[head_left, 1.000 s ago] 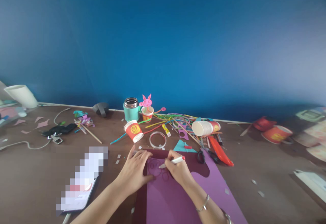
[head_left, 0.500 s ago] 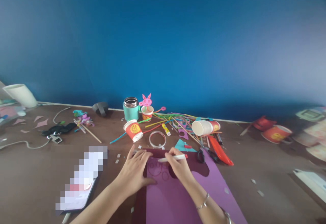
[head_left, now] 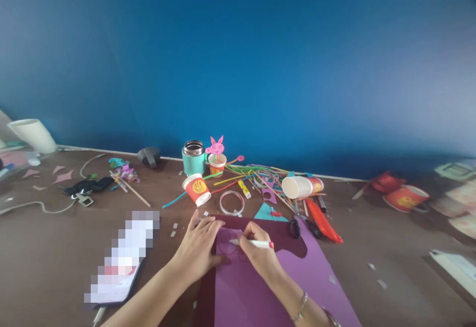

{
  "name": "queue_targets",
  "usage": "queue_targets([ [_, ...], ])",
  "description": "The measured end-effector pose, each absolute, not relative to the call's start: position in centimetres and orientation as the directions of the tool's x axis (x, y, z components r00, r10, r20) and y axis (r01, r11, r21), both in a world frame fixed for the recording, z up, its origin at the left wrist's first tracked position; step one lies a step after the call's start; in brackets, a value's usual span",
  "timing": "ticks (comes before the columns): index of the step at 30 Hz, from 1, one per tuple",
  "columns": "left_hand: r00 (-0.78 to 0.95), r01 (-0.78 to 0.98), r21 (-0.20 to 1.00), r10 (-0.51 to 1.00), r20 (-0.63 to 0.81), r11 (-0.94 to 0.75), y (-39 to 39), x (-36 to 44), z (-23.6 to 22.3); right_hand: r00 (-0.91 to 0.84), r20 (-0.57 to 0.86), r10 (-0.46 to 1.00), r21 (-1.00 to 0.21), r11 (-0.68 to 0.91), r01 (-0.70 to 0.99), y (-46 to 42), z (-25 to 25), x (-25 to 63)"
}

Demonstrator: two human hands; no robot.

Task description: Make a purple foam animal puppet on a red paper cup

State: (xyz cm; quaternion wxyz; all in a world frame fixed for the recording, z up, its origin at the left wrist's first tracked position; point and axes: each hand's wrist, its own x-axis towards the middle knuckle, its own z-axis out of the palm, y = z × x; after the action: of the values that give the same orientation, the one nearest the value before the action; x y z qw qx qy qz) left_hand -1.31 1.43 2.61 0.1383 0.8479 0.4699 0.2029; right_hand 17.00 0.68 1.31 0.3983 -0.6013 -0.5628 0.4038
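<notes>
The phone [head_left: 121,262] lies on the brown table [head_left: 48,257]. Next, the left hand [head_left: 201,247] is spread flat, gripping nothing, and presses the top left part of the purple paper [head_left: 245,292]. Round red lines show there. The right hand [head_left: 256,247] has its fingers closed around a white pen [head_left: 260,243], its tip at those lines. Right of that, scissors [head_left: 295,228] lie near a long red thing [head_left: 323,222].

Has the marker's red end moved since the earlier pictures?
Yes. The red end of the marker has swung toward the person, farther from the teal paper triangle, with the right hand gripping it.
</notes>
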Motion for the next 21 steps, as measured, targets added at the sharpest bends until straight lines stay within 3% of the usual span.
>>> queue_targets([
  [9, 0.482, 0.739, 0.433, 0.854, 0.197, -0.517, 1.42, -1.29, 2.76, 0.007, 0.014, 1.000, -0.891, 0.009, 0.454, 0.37, 1.38, 17.02],
  [21, 0.479, 0.741, 0.445, 0.860, 0.174, -0.503, 1.33, -1.15, 3.23, -0.021, -0.016, 1.000, -0.892, -0.005, 0.452, 0.27, 1.40, 16.91],
])
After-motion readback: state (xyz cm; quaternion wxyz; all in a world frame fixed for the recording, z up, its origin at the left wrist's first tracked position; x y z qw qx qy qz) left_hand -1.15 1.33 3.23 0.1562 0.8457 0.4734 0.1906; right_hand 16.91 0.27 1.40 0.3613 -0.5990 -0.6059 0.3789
